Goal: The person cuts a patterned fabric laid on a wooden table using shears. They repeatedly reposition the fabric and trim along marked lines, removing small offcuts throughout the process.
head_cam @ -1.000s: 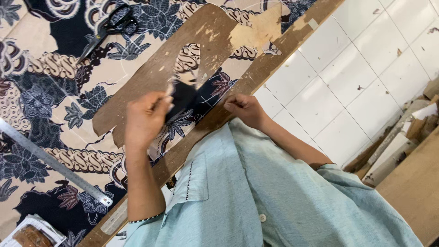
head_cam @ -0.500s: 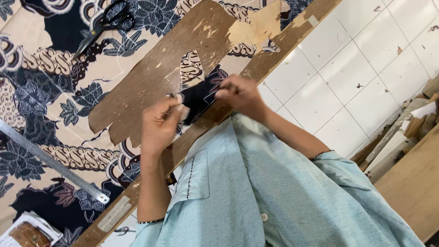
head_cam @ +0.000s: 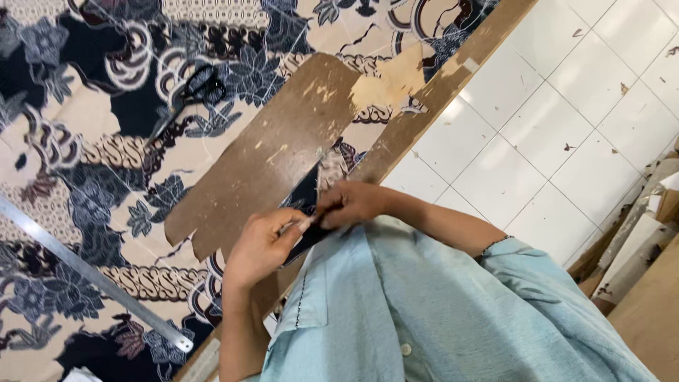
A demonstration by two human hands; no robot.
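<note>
We pinch a small dark piece of cloth (head_cam: 305,205) between both hands, just above the near edge of the table. The fingers of our left hand (head_cam: 262,244) and of our right hand (head_cam: 350,204) close narrowly on it, fingertips almost touching. Under it lies a brown cardboard pattern (head_cam: 276,152) on the patterned fabric (head_cam: 85,141). Farther left we see black scissors (head_cam: 194,92) and a metal ruler (head_cam: 85,272). To the right is the white tiled floor (head_cam: 537,120).
</note>
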